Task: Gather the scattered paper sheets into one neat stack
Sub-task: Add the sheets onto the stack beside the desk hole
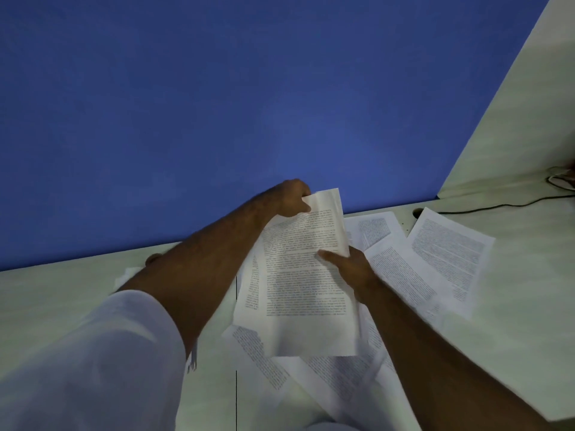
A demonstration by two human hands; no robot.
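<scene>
A pale table (62, 306) fills the lower part of the frame, meeting a blue wall at the back. Printed paper sheets (448, 253) lie scattered and overlapping on it at centre and right. A black cable (485, 207) runs along it at upper right, beside a small hole.

The sheets (305, 275) are thin white paper, matt, printed with dense black text. The table (56, 303) looks smooth and pale with a dull finish. The wall (217, 104) is flat matt blue. The sleeve (102, 353) is soft white cloth.
</scene>
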